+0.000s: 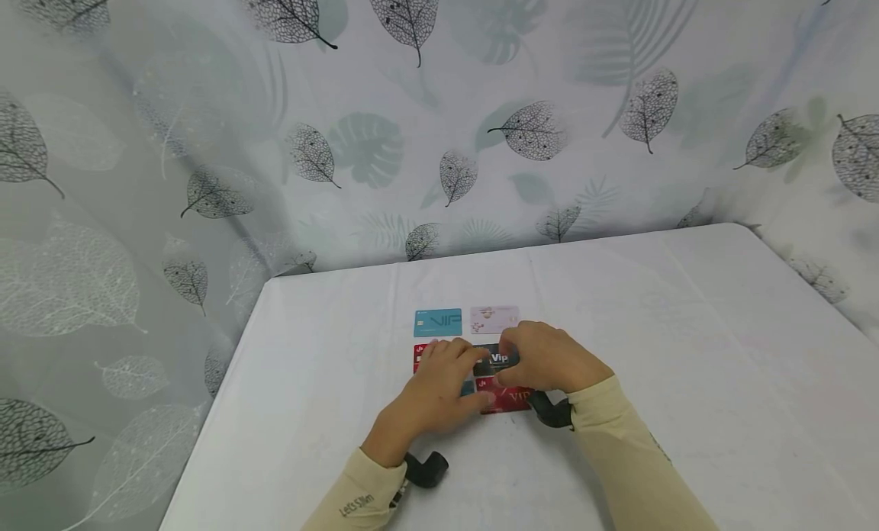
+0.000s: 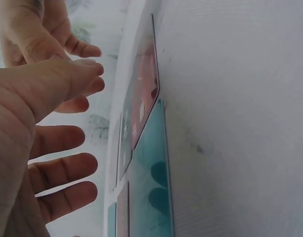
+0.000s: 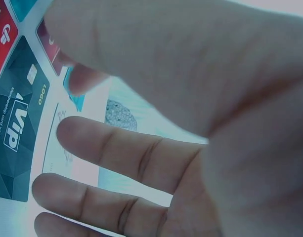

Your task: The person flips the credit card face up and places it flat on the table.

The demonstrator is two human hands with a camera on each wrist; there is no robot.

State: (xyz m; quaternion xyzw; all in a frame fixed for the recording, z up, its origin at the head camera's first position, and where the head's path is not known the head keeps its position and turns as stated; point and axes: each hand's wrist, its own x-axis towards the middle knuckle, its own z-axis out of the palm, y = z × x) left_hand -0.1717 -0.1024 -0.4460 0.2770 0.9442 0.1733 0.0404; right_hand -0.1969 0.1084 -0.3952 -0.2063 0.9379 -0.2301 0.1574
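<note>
My left hand (image 1: 434, 390) hovers over the left column of cards, its fingers spread and holding nothing. A red card (image 1: 420, 351) is partly hidden beneath its fingers, and a teal card (image 2: 151, 182) lies flat below it in the left wrist view. My right hand (image 1: 552, 355) is over the right column with its fingers loosely extended, close above a black "Vip" card (image 3: 18, 123). Nearest me is a red VIP card (image 1: 508, 397), with the left thumb overlapping it in the head view. In the right wrist view, the fingers stand apart with nothing between them.
Farther back lie a teal VIP card (image 1: 438, 323) and a pale pink card (image 1: 494, 319), side by side. All the cards sit on a white-covered table (image 1: 687, 348). A leaf-patterned curtain (image 1: 412, 134) hangs behind it. Dark wrist-worn devices (image 1: 427, 470) hang below the sleeves.
</note>
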